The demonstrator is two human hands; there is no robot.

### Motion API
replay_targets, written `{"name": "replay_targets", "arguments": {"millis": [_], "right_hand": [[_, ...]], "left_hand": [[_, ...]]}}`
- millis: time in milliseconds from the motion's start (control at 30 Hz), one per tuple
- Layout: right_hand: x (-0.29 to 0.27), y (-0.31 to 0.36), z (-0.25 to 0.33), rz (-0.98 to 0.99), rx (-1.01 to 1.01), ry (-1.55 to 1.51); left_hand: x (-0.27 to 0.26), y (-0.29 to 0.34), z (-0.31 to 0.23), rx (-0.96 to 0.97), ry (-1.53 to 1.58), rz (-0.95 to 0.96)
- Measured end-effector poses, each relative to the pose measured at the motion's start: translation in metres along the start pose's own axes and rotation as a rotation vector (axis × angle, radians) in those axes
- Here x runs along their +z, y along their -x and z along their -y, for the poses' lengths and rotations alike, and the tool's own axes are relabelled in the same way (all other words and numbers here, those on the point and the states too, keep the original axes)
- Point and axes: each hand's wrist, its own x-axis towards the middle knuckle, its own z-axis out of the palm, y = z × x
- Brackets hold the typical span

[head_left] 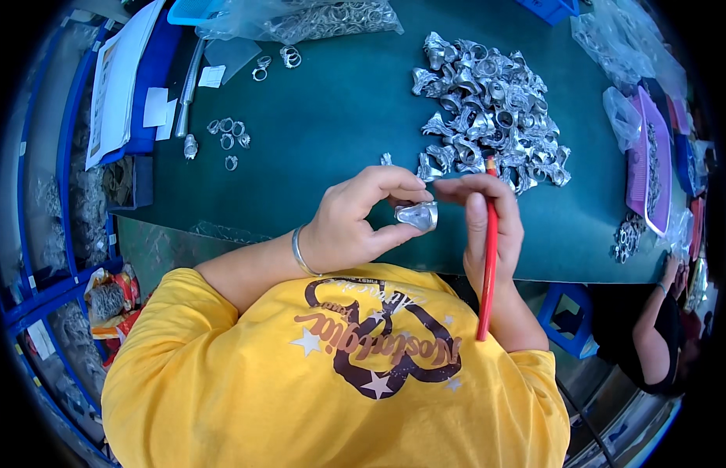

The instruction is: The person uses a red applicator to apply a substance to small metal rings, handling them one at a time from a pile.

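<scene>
Between the thumb and fingers of my left hand (355,210) is a silver metal ring (419,216), its hollow inner side facing up. My right hand (495,222) is beside it on the right, fingers bent toward the ring. It grips a long, thin red stick (488,273) with a yellowish upper end, held upright along the palm. Whether the right fingertips touch the ring I cannot tell. Just beyond both hands lies a large heap of silver rings (495,109) on the green table (324,101), with a few loose ones at its near left edge.
Several small rings (227,132) lie at the left, near a metal rod (189,93). A clear bag of rings (339,19) is at the back. A pink basket (636,179) stands at the right edge; beyond it is another person's arm (653,335). Blue shelves (62,156) line the left.
</scene>
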Motion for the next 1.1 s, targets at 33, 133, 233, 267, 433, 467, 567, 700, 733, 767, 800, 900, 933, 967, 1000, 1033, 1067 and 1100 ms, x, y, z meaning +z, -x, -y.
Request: {"name": "replay_targets", "arguments": {"millis": [33, 133, 233, 267, 433, 467, 567, 700, 733, 767, 800, 900, 933, 967, 1000, 1033, 1067, 1100], "right_hand": [[0.003, 0.003, 0.003, 0.025, 0.126, -0.135], [-0.002, 0.006, 0.009, 0.138, 0.244, -0.186], [0.003, 0.006, 0.001, 0.081, 0.191, -0.407], [0.003, 0.006, 0.001, 0.032, 0.125, -0.430], [0.002, 0.005, -0.001, 0.031, 0.019, -0.400], [0.002, 0.006, -0.005, 0.025, -0.057, -0.335], [0.001, 0.005, -0.007, 0.026, -0.177, -0.211], [0.004, 0.003, -0.003, -0.127, -0.107, -0.255], [0.001, 0.003, -0.002, -0.155, -0.086, -0.237], [-0.001, 0.003, 0.001, -0.160, -0.054, -0.240], [-0.005, 0.002, -0.002, -0.140, -0.089, -0.222], [-0.005, 0.006, 0.000, -0.139, -0.091, -0.212], [-0.004, 0.007, 0.001, -0.142, -0.090, -0.199], [-0.005, 0.008, 0.000, -0.154, -0.079, -0.179], [-0.005, 0.008, 0.002, -0.160, -0.058, -0.203], [-0.007, 0.008, 0.002, -0.173, -0.067, -0.172], [-0.009, 0.009, 0.000, -0.185, -0.077, -0.141], [-0.010, 0.009, -0.001, -0.195, -0.068, -0.135]], "left_hand": [[-0.001, 0.000, 0.001, 0.061, -0.055, 0.008], [-0.008, -0.006, 0.001, 0.217, -0.207, 0.060], [-0.006, -0.008, -0.002, 0.215, -0.202, 0.077], [-0.004, -0.008, -0.003, 0.116, -0.101, 0.048], [-0.002, -0.003, -0.002, -0.054, 0.068, 0.106], [-0.002, -0.002, -0.001, -0.135, 0.197, 0.124], [-0.009, -0.014, -0.003, 0.089, 0.049, 0.102], [-0.036, -0.052, -0.026, 0.540, -0.404, -0.098], [-0.047, -0.068, -0.033, 0.713, -0.534, -0.242], [-0.062, -0.088, -0.044, 0.852, -0.643, -0.365], [-0.079, -0.111, -0.052, 0.985, -0.749, -0.491], [-0.138, -0.178, -0.060, 1.129, -0.986, -0.721], [-0.148, -0.185, -0.060, 0.960, -1.049, -0.691], [-0.154, -0.191, -0.051, 0.813, -1.045, -0.670], [-0.153, -0.191, -0.044, 0.667, -1.040, -0.647], [-0.139, -0.190, -0.051, 0.851, -1.056, -0.701], [-0.121, -0.176, -0.057, 0.805, -1.054, -0.667], [-0.111, -0.169, -0.048, 0.906, -1.038, -0.548]]}}
